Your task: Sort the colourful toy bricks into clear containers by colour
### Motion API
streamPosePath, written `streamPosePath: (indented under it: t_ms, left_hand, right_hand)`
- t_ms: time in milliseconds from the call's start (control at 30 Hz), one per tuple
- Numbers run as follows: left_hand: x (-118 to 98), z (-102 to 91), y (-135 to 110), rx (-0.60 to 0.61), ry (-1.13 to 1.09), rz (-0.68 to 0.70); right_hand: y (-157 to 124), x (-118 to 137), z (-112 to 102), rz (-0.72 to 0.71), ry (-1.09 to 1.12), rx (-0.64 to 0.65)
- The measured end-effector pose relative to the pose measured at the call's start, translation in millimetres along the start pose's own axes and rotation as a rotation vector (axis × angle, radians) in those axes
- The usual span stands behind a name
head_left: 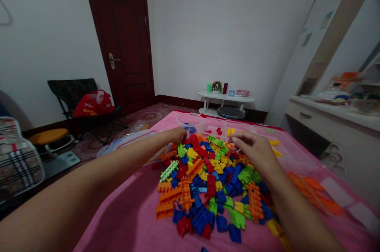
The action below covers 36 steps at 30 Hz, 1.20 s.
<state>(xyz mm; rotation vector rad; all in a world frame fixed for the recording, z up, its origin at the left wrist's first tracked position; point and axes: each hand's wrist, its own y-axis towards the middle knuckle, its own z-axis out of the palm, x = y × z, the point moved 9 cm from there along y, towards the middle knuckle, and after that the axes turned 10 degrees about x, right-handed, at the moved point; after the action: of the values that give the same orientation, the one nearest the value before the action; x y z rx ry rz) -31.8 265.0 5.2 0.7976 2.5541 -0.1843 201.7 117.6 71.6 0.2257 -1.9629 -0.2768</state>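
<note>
A large heap of plastic building blocks (211, 185) in red, orange, yellow, green and blue lies in front of me. My left hand (178, 135) reaches to the heap's far left edge, beside a clear container with blue blocks (190, 128). Its fingers curl downward and are partly hidden, so anything in them is out of sight. Over the far right edge of the heap is my right hand (251, 144), thumb and fingers extended and slightly apart, with no block visible between them. Just beyond it, yellow blocks (230, 131) lie in another clear container.
A pink cloth (133, 208) covers the table. Several clear containers stand along its far side, one holding red blocks (219, 131). Orange pieces (314, 192) lie in clear plastic at right. Clear lids or boxes (127, 139) are at left. A white cabinet (335, 133) stands right.
</note>
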Motion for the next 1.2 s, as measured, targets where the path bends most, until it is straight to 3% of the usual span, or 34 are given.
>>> streamPosePath:
  t_ms: [100,233,433,567,633,700,833,900,967,1100,1133,1200]
  left_hand:
    - [0,8.8,-3,0.105,0.112,-0.031]
    - [-8,-1.0,-12,0.104,0.208,-0.022]
    - [-39,-28.9,-13,-0.097,0.277,-0.019]
    - [-83,-29.4,-7,-0.204,0.203,0.200]
    - [-94,-32.3,0,-0.229,0.184,0.264]
    - [-89,-44.6,11,-0.277,0.186,0.219]
    - [-59,-83.2,26,-0.464,0.164,-0.026]
    - [-56,-87.6,28,-0.508,0.152,-0.056]
    - [-65,-68.9,33,-0.393,0.108,0.010]
    - [-112,10.4,30,0.093,0.037,0.324]
    - [-122,22.8,26,0.136,0.065,0.374]
    - [-135,28.0,22,0.069,0.123,0.375]
  right_hand:
    - [1,-2,2,-0.009,-0.032,0.021]
    - [2,-8,8,-0.001,-0.070,0.069]
    - [4,-15,13,0.006,-0.075,0.092]
    - [4,-14,9,-0.014,-0.090,0.071]
    - [4,-15,7,-0.009,-0.086,0.070]
    - [4,-16,6,-0.009,-0.082,0.065]
    - [4,-16,7,-0.007,-0.085,0.061]
    - [4,-17,7,-0.007,-0.084,0.060]
    - [5,-18,5,-0.010,-0.097,0.045]
    - [7,-24,-9,-0.010,-0.141,-0.023]
    - [7,-25,-12,-0.012,-0.150,-0.035]
    - [7,-25,-18,-0.015,-0.175,-0.049]
